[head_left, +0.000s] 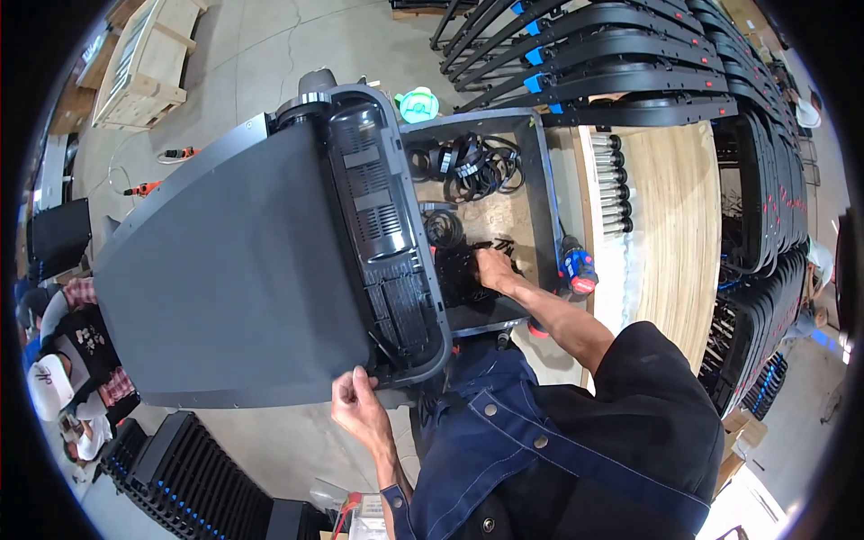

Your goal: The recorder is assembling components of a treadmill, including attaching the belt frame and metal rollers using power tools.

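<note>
A treadmill with a wide dark belt (pixel 229 261) lies in front of me on the left. Along its right end runs an uncovered black compartment (pixel 367 171) with vented parts. My left hand (pixel 358 407) is at the near corner of the treadmill, fingers curled and thumb raised; whatever they may grip is too small to make out. Reaching into a grey-walled box (pixel 543 171), my right hand (pixel 495 268) is among a heap of small black parts (pixel 457 273). Its fingertips are hidden there. Coiled black cables (pixel 486 166) lie farther back in the box.
A blue and red power tool (pixel 577 266) stands right of the box. Black frames (pixel 594 67) are stacked behind it, with a green-lidded container (pixel 418 104) nearby. Wooden sheets (pixel 675 198) lie at right. Other people (pixel 76 378) work at far left, near a stack of black parts (pixel 193 481).
</note>
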A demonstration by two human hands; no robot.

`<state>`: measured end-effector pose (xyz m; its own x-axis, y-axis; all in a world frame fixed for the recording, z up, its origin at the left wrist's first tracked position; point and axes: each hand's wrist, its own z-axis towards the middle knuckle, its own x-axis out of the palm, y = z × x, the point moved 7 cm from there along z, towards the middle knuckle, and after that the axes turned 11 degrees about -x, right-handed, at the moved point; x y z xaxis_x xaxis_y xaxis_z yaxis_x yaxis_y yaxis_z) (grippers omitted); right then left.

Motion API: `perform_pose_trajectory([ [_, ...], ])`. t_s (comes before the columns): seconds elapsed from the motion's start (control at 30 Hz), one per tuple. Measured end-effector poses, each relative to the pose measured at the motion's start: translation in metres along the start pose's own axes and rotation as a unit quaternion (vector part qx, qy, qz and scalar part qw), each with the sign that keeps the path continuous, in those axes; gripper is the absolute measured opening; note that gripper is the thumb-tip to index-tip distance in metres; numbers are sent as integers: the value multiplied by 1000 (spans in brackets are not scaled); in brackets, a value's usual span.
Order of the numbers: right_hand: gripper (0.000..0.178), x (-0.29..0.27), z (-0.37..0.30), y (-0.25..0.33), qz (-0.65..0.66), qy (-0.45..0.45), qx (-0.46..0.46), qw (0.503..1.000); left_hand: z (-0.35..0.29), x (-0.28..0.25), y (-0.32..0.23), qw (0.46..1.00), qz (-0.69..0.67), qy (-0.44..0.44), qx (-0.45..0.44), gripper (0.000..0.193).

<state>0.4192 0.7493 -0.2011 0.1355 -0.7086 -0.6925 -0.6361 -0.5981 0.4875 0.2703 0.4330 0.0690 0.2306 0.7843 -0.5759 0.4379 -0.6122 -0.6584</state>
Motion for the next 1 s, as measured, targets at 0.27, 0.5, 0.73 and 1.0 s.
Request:
perform_pose_trajectory([
  [0.27, 15, 59, -1, -22, -88, 20, -34, 995, 8, -17, 3, 994, 18, 99, -30, 21],
  [0.5, 14, 5, -26, -20, -58, -81, 13, 995, 28, -43, 11, 980, 47, 140, 135, 15],
  [0.73, 22, -95, -160, 124, 509, -242, -17, 826, -7, -4, -75, 653, 335, 233, 638, 32],
  [1.0, 10, -78, -186, 258, 55, -142, -252, 955, -10, 50, -70, 339, 411, 380, 757, 20],
])
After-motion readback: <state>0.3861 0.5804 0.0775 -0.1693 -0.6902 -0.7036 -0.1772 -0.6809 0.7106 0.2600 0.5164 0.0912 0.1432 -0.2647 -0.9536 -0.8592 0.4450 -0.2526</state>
